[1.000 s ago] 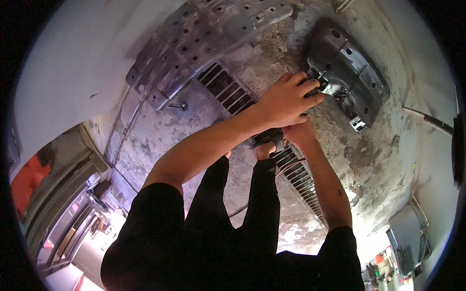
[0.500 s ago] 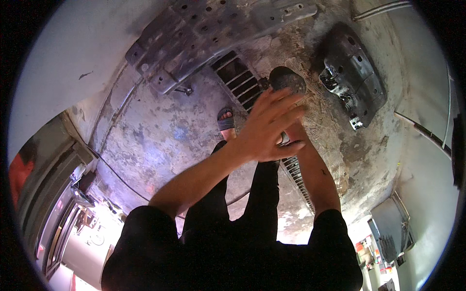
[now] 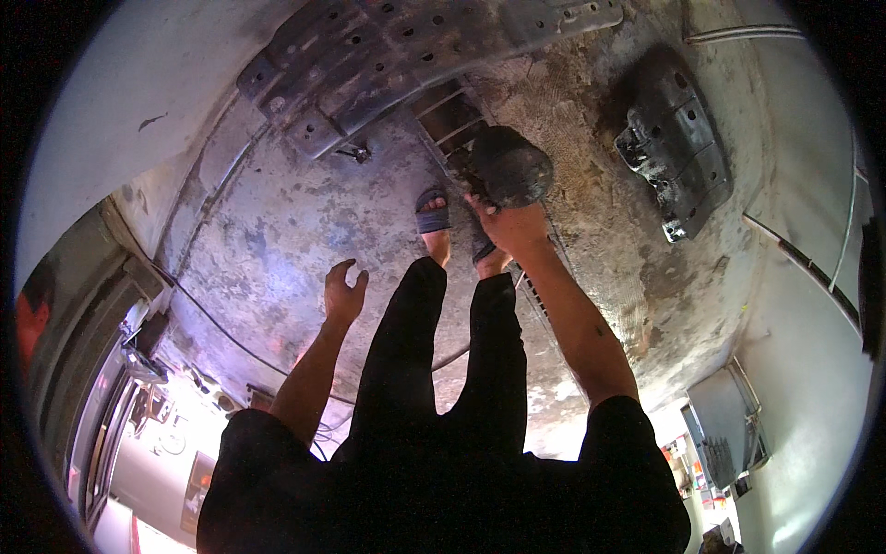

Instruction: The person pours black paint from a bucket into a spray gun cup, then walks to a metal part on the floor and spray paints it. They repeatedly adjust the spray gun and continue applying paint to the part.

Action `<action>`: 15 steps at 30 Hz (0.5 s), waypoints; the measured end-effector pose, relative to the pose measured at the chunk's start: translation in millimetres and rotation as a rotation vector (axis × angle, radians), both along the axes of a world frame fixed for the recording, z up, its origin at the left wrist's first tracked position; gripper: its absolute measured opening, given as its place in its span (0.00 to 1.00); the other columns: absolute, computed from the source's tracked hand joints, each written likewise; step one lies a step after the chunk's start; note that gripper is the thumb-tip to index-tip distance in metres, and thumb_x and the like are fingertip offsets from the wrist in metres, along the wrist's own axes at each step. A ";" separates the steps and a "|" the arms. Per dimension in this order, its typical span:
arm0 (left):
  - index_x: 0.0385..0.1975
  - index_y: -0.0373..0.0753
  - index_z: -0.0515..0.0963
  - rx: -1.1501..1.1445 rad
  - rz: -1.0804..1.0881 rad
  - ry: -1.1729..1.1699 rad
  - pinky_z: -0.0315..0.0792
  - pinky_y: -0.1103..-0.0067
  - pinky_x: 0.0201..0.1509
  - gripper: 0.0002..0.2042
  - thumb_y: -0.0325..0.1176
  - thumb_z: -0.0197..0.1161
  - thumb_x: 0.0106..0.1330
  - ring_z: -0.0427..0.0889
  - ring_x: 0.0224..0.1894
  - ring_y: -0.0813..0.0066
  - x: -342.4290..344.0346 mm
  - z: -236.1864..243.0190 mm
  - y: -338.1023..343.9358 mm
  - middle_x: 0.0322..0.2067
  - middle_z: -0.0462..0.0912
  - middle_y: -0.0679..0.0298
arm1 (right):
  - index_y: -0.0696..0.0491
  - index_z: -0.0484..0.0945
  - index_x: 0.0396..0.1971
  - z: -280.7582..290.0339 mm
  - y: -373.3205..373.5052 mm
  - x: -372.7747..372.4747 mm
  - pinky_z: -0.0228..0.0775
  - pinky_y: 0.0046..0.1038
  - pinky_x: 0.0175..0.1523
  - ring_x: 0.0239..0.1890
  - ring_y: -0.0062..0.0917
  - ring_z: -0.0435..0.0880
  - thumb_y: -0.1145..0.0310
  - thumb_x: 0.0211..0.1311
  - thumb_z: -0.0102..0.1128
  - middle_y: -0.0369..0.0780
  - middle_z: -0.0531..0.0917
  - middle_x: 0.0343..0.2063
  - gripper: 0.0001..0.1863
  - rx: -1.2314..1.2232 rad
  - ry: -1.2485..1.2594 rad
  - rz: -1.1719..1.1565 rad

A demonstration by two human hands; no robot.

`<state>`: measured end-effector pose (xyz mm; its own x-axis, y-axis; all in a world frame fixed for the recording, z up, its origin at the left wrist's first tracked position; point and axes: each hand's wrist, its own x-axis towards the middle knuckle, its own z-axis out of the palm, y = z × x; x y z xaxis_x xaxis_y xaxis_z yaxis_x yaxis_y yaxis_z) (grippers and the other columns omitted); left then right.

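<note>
My right hand is closed around a dark, rounded object whose details I cannot make out; it is held above the floor drain grate. My left hand hangs lower at the left with its fingers apart and nothing in them. My feet in grey sandals stand just below the grate, the right one partly hidden by my right hand.
A large perforated dark plate lies across the top. A smaller black moulded panel lies at the right, near pipes along the wall. A cable crosses the floor at left. A red shape shows at the far left edge.
My left hand has come away from my right and dropped to the lower left, opening. My right hand has shifted left, and the dark object in it now shows fully.
</note>
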<state>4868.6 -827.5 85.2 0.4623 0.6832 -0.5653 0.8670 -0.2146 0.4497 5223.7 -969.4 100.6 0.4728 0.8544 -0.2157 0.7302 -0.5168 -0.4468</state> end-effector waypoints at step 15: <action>0.52 0.36 0.79 -0.077 0.260 -0.049 0.75 0.68 0.54 0.22 0.42 0.68 0.62 0.82 0.48 0.58 36.5 -35.8 -10.9 0.47 0.83 0.53 | 0.51 0.83 0.45 -16.9 -8.7 25.8 0.80 0.43 0.39 0.33 0.45 0.86 0.46 0.65 0.57 0.44 0.87 0.36 0.24 -0.249 0.029 0.017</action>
<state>4905.1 -838.4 49.4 0.3051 0.7381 -0.6017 0.8656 0.0485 0.4985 5249.5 -978.1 83.7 0.4493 0.7809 -0.4339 0.7286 -0.6014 -0.3278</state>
